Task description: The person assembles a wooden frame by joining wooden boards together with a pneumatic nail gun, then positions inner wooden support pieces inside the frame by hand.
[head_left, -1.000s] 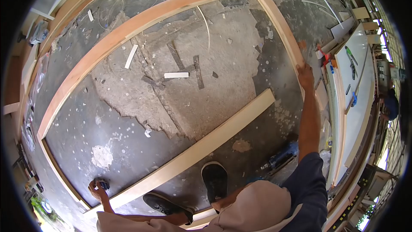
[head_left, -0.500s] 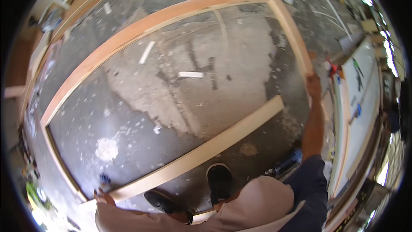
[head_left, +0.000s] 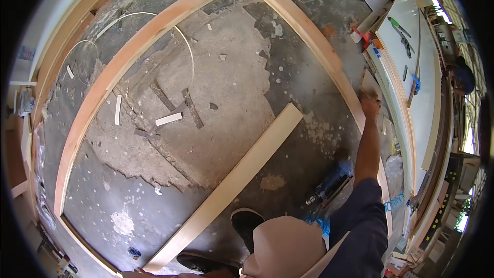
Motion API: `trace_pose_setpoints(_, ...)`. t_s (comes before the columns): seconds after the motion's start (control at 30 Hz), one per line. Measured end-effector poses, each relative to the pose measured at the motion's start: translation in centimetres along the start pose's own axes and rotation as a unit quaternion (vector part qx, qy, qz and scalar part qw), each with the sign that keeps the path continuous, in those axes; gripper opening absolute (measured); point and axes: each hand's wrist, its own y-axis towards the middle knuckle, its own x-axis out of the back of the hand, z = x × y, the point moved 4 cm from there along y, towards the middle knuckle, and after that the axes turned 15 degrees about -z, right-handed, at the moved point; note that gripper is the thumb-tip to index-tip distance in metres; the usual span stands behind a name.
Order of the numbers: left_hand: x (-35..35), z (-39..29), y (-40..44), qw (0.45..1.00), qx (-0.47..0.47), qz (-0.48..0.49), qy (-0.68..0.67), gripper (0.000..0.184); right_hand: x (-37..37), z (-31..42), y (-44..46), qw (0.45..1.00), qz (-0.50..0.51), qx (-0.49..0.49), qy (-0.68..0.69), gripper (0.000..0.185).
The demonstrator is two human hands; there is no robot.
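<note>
A large wooden frame (head_left: 110, 74) lies on the floor in front of me. A loose-ended wooden plank (head_left: 231, 185) runs from its near left corner diagonally inward. My right hand (head_left: 370, 105) is at the outer edge of the frame's right side, with its fingers curled. Whether it grips the frame or something beside it is not clear. At the bottom edge, my left hand (head_left: 140, 271) is barely visible by the near end of the plank, and its fingers are mostly hidden. A blue and black tool (head_left: 332, 181) lies on the floor left of my right forearm.
Pale wood scraps (head_left: 169, 119) and dark strips (head_left: 193, 109) lie inside the frame. On the right, a white-topped panel stack (head_left: 424, 118) carries green-handled cutters (head_left: 401, 36). A blue coiled hose (head_left: 395, 202) runs near its base. My shoes (head_left: 247, 224) stand beside the plank.
My view has turned right, so the frame and plank appear rotated and shifted left. My left hand has dropped almost out of view. The blue tool shows more fully.
</note>
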Motion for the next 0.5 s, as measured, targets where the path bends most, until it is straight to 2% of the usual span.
trace_pose_setpoints(0.03,-0.2,-0.2,0.1,1.0,0.001,0.006,0.003,0.055,0.0,-0.2,0.4,1.0,0.004,0.002,0.003,0.1)
trace_pose_setpoints(0.1,-0.5,-0.6,-0.1,1.0,0.005,0.02,0.005,0.056,-0.4,-0.8,1.9,0.993,0.039,-0.089,0.062,0.132)
trace_pose_setpoints(0.13,-0.5,-0.7,-0.1,1.0,0.006,0.025,0.008,0.056,-0.9,-0.8,2.5,0.993,0.042,-0.088,0.065,0.132)
trace_pose_setpoints(0.2,-0.6,-0.8,-0.2,0.999,0.008,0.041,0.012,0.057,-1.6,-1.4,3.6,0.991,0.023,-0.109,0.071,0.149)
trace_pose_setpoints(0.33,-0.6,0.3,-0.3,0.998,0.017,0.065,0.013,0.059,-3.7,-0.5,5.0,0.993,0.059,-0.098,0.031,0.149)
trace_pose_setpoints(0.37,-0.3,1.2,-0.2,0.997,0.021,0.074,0.01,0.059,-2.9,-0.4,4.9,0.991,0.074,-0.091,0.062,0.146)
trace_pose_setpoints(0.4,0.1,2.4,-0.3,0.996,0.025,0.083,0.009,0.06,-3.2,-0.7,5.5,0.987,0.098,-0.123,0.024,0.132)
trace_pose_setpoints(0.43,0.6,4.0,-0.1,0.995,0.031,0.093,0.004,0.06,-9.0,-5.2,8.0,0.985,0.083,-0.154,0.0,0.138)
trace_pose_setpoints(0.5,2.0,6.6,-0.9,0.993,0.047,0.106,-0.006,0.061,-11.6,-6.2,8.2,0.979,0.133,-0.032,0.153,0.09)
